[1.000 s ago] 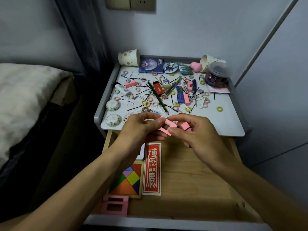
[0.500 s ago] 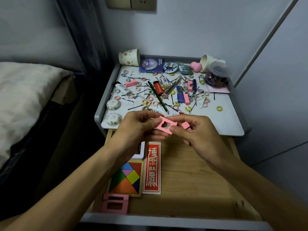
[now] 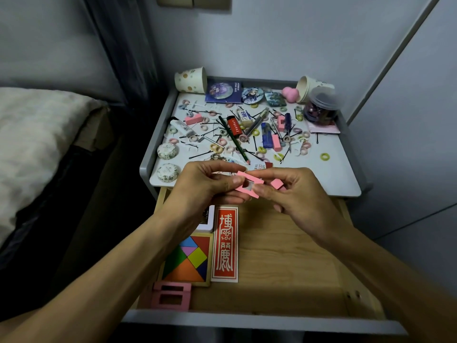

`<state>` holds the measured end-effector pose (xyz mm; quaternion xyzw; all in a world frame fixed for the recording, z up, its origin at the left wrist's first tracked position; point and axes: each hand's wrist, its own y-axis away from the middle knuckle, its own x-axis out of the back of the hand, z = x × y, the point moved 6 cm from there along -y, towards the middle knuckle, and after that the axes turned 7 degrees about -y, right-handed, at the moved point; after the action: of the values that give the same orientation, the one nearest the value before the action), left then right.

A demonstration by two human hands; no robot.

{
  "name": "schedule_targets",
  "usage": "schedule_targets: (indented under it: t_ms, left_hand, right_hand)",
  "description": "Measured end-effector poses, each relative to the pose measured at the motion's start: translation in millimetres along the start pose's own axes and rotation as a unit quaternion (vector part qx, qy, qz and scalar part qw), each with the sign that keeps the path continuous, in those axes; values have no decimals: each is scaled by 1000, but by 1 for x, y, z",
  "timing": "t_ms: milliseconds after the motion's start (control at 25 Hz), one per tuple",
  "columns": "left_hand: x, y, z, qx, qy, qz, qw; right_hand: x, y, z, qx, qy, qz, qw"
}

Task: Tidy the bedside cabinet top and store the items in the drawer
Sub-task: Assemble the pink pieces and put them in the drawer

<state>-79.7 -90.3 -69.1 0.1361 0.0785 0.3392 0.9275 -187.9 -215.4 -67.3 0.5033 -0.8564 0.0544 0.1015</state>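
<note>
Both hands meet over the front edge of the grey cabinet top [image 3: 341,167]. My left hand [image 3: 205,184] and my right hand [image 3: 294,191] both pinch a flat pink frame piece [image 3: 249,184] with a rectangular hole. A small pink block [image 3: 276,184] is tucked in my right hand's fingers. Below them the wooden drawer [image 3: 291,263] is pulled out. It holds a coloured tangram [image 3: 189,261], a red card with characters [image 3: 225,243] and two pink frames [image 3: 171,297]. The cabinet top is littered with small hair rings, hairpins, a green pencil [image 3: 232,138], a red lighter [image 3: 234,126] and a blue lighter [image 3: 265,134].
Two paper cups [image 3: 191,80] lie tipped at the back corners, next to a pink sponge [image 3: 289,94] and a clear jar [image 3: 321,110]. A bed [image 3: 37,134] is at the left, walls at the back and right. The drawer's right half is bare wood.
The pink frame has turned from edge-on to flat, showing its hole. Both hands stayed in about the same place over the cabinet's front edge.
</note>
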Motion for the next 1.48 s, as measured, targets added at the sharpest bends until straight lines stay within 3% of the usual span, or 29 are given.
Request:
schedule_targets:
  t_ms: [200,400,600,760,1000,1360,1480]
  left_hand:
    - [-2,-1,1,7,-26,-4,1000]
    - [-3,-3,1,4,-56,2,998]
    - [-2,-6,1,11,-70,2,997]
    - [-4,-5,-1,15,-76,-15,997]
    - [-9,-3,-3,26,-68,-29,997]
    - [-13,-1,-3,29,-44,-39,998]
    - [-12,1,-3,24,-38,-40,998]
  right_hand:
    - [0,2,3,-12,-32,0,999]
    - [5,0,-3,-8,40,-3,999]
    - [20,-6,1,-61,15,6,998]
    - [18,-3,-5,-14,86,-43,995]
    - [27,-2,-6,29,71,62,995]
    - [13,4,-14,72,38,75,994]
    - [7,10,-18,101,82,82,988]
